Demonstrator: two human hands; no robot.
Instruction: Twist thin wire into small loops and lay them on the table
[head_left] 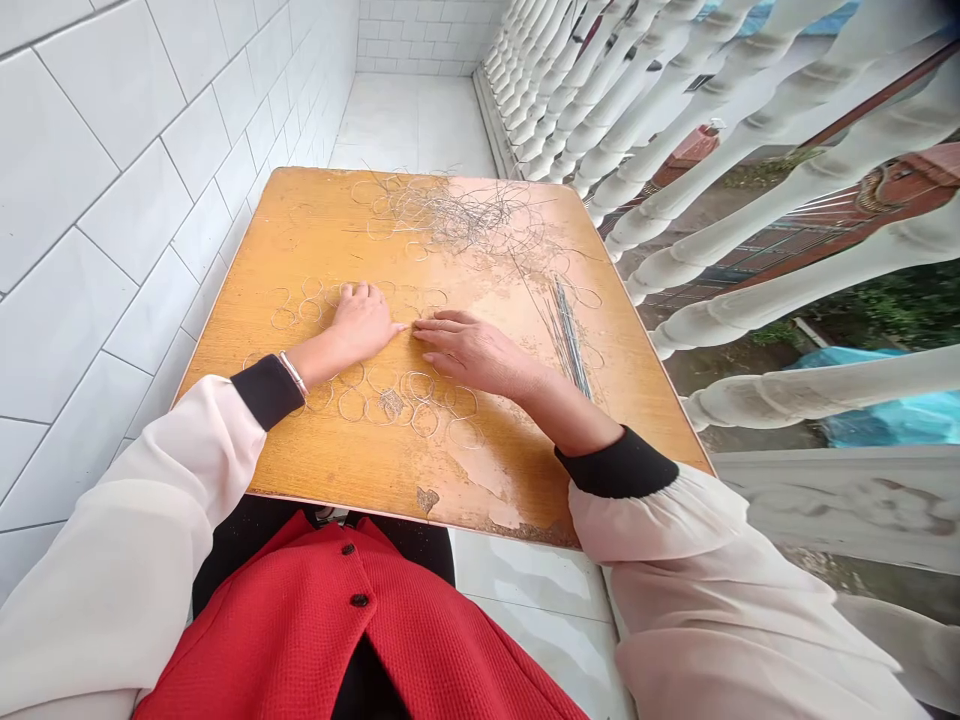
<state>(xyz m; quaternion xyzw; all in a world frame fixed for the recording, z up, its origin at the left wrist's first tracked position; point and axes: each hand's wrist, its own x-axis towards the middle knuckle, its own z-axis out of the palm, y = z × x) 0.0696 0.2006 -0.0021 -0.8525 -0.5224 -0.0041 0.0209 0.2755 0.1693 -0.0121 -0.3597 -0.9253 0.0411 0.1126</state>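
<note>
My left hand [365, 322] rests on the wooden tabletop [255, 260], its fingers pointing away and its thumb stretched to the right. My right hand [472, 350] lies to the right with its fingers extended leftward, thumb apart from them. The tips of the right fingers nearly meet the left thumb. No held thing shows in either hand; anything under the fingertips is hidden. Thin wire rings [425, 418] lie around both hands, several on the near side and others beyond. A small dense clump of rings [391, 403] sits just below the hands.
A tangled heap of thin wire [472, 212] lies at the table's far side. A bundle of straight wires [571, 340] lies right of my right hand. A white tiled wall [135, 220] stands close on the left, a white balustrade [780, 310] on the right.
</note>
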